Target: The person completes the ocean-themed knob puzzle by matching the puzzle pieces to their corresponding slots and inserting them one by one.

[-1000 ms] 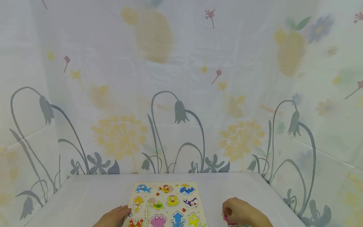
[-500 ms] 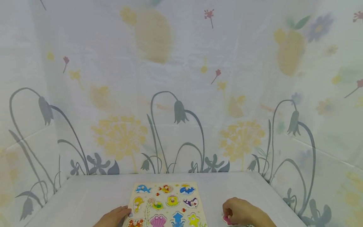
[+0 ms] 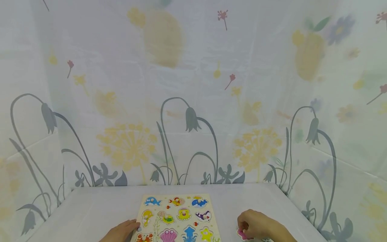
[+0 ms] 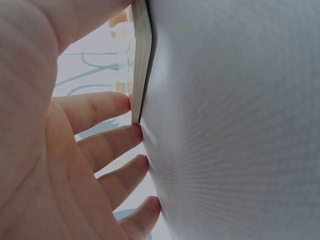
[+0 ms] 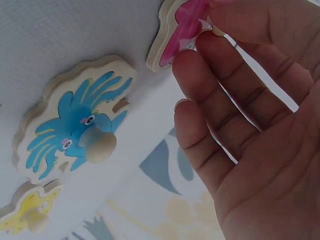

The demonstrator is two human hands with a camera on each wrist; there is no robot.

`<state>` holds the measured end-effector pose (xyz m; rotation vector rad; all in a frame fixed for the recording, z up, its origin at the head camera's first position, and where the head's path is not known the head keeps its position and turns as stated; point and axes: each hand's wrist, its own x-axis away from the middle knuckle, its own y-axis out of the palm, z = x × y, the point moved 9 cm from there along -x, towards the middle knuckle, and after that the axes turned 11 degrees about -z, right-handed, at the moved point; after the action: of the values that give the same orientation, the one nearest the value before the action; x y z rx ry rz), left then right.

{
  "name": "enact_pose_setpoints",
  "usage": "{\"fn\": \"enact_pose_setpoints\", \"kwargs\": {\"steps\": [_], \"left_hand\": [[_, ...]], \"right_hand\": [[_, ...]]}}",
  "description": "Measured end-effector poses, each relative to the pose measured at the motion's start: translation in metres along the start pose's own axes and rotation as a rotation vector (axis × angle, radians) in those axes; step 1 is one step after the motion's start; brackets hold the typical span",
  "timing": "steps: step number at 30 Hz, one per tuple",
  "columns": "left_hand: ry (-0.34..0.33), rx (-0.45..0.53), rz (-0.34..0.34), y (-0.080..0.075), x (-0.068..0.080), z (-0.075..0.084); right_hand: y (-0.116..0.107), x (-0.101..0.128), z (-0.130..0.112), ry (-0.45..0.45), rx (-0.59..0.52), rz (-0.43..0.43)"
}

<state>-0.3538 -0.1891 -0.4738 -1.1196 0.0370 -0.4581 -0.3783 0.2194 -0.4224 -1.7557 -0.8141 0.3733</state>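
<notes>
The right hand [image 3: 257, 227] is pinching the peg of a pink piece [image 5: 185, 25] lying on the worktop [image 3: 90, 215], right of the puzzle board [image 3: 178, 215]. The left hand [image 3: 122, 231] is resting with straight fingers [image 4: 100, 107] touching the board's left edge. A blue piece [image 5: 80, 125] is lying nearby.

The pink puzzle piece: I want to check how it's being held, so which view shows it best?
The right wrist view: the pink puzzle piece fills the top, pinched at its peg by the right hand. The head view shows only a sliver; the left wrist view shows none.
</notes>
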Motion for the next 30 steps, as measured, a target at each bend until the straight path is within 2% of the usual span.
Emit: {"fn": "enact_pose_setpoints", "kwargs": {"steps": [13,16,22,30], "left_hand": [[-0.006,0.01,-0.01,-0.002,0.003,0.003],[-0.018,0.011,-0.014,-0.002,0.003,0.002],[0.017,0.02,-0.003,0.0,0.002,0.0],[0.018,0.016,0.004,0.0,0.0,-0.002]], "right_hand": [[-0.007,-0.015,-0.005,0.023,0.008,-0.016],[-0.011,-0.024,-0.013,0.021,0.009,-0.011],[-0.014,-0.047,-0.032,-0.013,0.044,0.006],[-0.013,-0.074,-0.058,-0.054,0.077,-0.007]]}}
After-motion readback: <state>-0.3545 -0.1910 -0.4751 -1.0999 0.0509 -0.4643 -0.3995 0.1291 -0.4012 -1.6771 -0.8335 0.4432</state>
